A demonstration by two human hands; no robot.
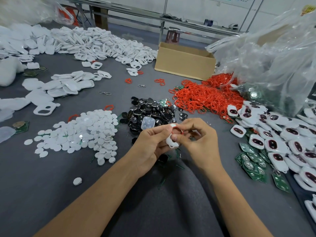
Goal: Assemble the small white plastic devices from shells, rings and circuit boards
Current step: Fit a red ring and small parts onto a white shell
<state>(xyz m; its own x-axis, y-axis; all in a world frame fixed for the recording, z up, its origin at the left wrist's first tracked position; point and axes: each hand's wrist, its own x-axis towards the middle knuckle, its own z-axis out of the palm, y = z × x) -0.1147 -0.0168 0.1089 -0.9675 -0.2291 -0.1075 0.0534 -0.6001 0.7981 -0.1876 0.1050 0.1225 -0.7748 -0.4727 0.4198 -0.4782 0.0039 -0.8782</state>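
Observation:
My left hand (151, 144) grips a small white shell (171, 142) from the left, just above the grey table. A thin red ring (177, 130) lies along the shell's upper edge, and my right hand (198, 137) pinches it against the shell with curled fingers. The shell's lower loop hole shows between the two hands; most of its face is hidden by my fingers. A heap of red rings (205, 98) lies beyond my right hand. Green circuit boards (251, 159) lie at the right.
White round discs (82, 134) are piled left of my hands, dark shiny pieces (150, 112) just beyond them. White shells (95, 43) heap at the back left. Shells with dark windows (282, 139) cover the right. A cardboard box (184, 64) and clear plastic bags (273, 62) stand behind.

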